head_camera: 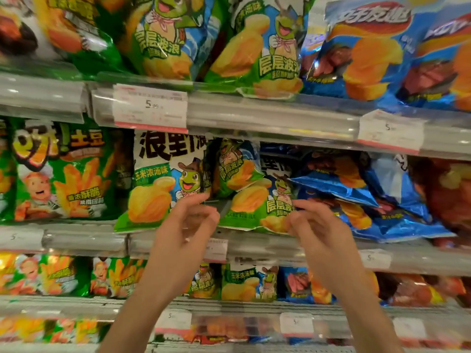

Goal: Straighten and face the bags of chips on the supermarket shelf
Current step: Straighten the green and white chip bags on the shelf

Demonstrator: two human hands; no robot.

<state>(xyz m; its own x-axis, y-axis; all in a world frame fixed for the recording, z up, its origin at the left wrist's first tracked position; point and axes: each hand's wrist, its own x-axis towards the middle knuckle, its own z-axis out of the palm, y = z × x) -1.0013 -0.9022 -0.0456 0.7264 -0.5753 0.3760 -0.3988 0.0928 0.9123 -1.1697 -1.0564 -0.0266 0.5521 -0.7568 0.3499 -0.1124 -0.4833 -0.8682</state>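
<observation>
Chip bags (163, 189) crooked on shelf (84, 238)

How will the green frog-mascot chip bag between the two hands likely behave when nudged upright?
The green frog bag looks puffed and glossy, so probably light, yielding and slippery. It leans with nothing rigid beside it, so it may flop back. The blue bag lying against it could shift too.

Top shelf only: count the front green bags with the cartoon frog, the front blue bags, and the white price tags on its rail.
Green cartoon-frog chip bags: 2
Blue chip bags: 2
White paper price tags: 2
Total: 6
</observation>
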